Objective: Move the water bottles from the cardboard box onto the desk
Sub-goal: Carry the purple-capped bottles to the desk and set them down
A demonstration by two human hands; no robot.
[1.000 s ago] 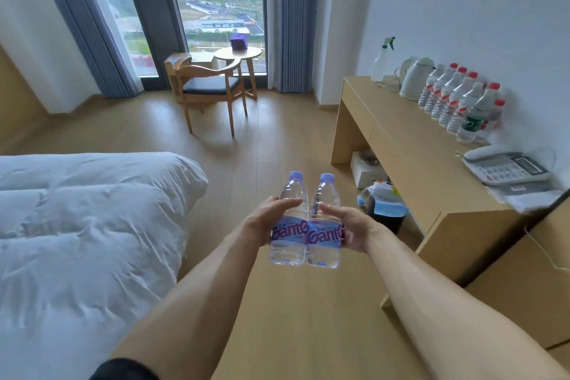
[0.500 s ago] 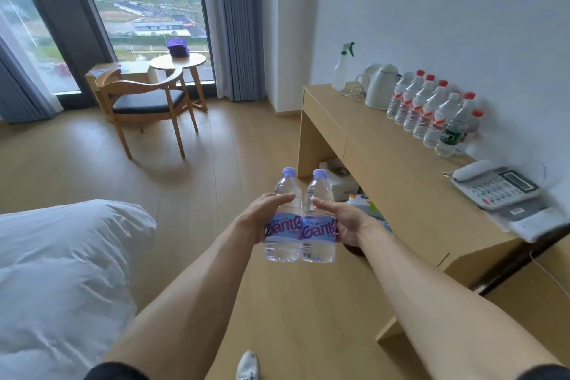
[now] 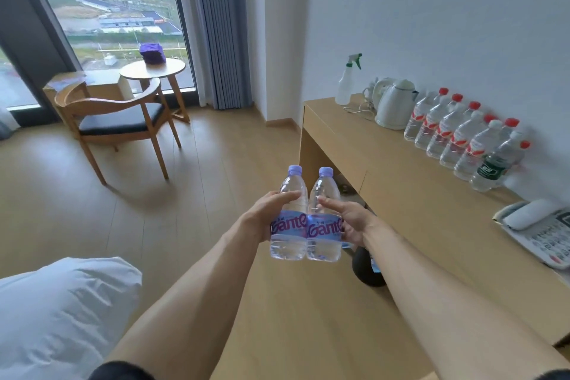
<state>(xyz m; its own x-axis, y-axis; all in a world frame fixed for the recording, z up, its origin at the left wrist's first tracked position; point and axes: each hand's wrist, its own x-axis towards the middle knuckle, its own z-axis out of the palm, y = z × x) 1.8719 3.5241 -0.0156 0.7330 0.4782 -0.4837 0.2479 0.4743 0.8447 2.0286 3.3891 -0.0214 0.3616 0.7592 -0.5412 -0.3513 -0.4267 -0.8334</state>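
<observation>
Two clear water bottles with purple caps and purple labels are held upright side by side, touching, above the floor. My left hand (image 3: pixel 267 213) grips the left bottle (image 3: pixel 290 219). My right hand (image 3: pixel 350 219) grips the right bottle (image 3: pixel 324 222). The wooden desk (image 3: pixel 410 194) runs along the wall to the right of the bottles. Several red-capped water bottles (image 3: pixel 456 133) stand in a row at its back edge. The cardboard box is not in view.
On the desk stand a white kettle (image 3: pixel 394 106), a spray bottle (image 3: pixel 347 82) and a telephone (image 3: pixel 536 228). A dark bin (image 3: pixel 367 268) sits under the desk. A wooden chair (image 3: pixel 114 120) and round table (image 3: pixel 152 71) stand by the window. White bedding (image 3: pixel 61 311) lies lower left.
The view has turned right and come nearer the desk; the bed has slid out to the left. Both hands keep the same hold on the two bottles.
</observation>
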